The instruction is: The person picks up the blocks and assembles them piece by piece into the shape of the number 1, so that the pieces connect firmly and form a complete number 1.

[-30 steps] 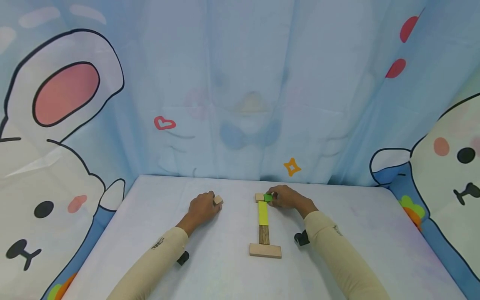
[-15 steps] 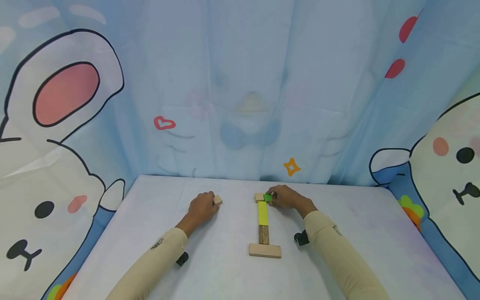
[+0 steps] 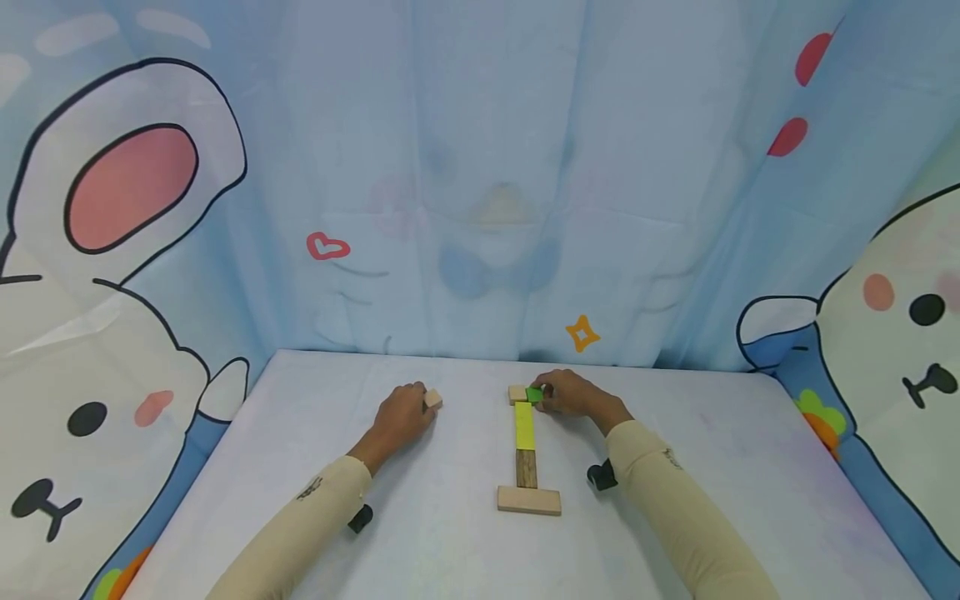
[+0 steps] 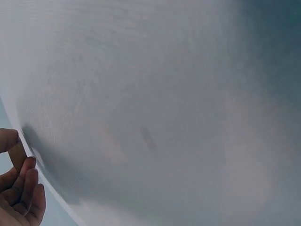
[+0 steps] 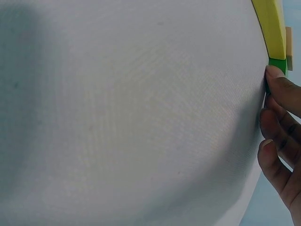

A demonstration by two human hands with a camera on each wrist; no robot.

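On the left of the table, my left hand (image 3: 402, 414) pinches a small plain wooden block (image 3: 432, 399) between thumb and finger; the left wrist view shows the same wooden block (image 4: 18, 155) at its edge. My right hand (image 3: 572, 394) pinches a green block (image 3: 534, 395) at the far end of a row. That green block touches another plain wooden block (image 3: 517, 394) on its left. Below them, toward me, lie a yellow block (image 3: 524, 426), a dark brown block (image 3: 527, 468) and a wide plain plank-like block (image 3: 528, 500). The right wrist view shows the yellow block (image 5: 273, 28) against the green one.
The blocks lie on a white-covered table (image 3: 450, 542). Behind it hangs a light blue curtain (image 3: 480, 167) with cartoon figures. A black wrist camera (image 3: 602, 476) sits under the right forearm, another black camera (image 3: 361, 519) under the left.
My left hand has shifted very slightly left with the wooden block. The right hand stays on the green block, and the row of blocks looks the same.
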